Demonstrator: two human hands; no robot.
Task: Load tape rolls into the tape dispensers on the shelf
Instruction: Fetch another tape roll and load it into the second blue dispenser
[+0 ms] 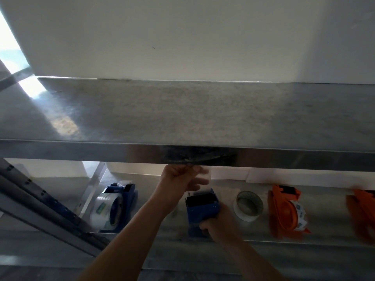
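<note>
Gripping the body of a blue dispenser (202, 211) on the lower shelf (263, 238), the right hand (218, 222) steadies it while the left hand (182, 179), fingers loosely curled, appears to pinch a clear tape end drawn upward; the strip itself is blurred. Judged step: threading tape over the blade. Next, the end needs seating and cutting. Beyond lie a loose tape roll (248, 205), a loaded blue dispenser (113, 209) and an orange dispenser (286, 211); another orange one is cut off at right. The upper shelf (182, 118) hides the rear.
</note>
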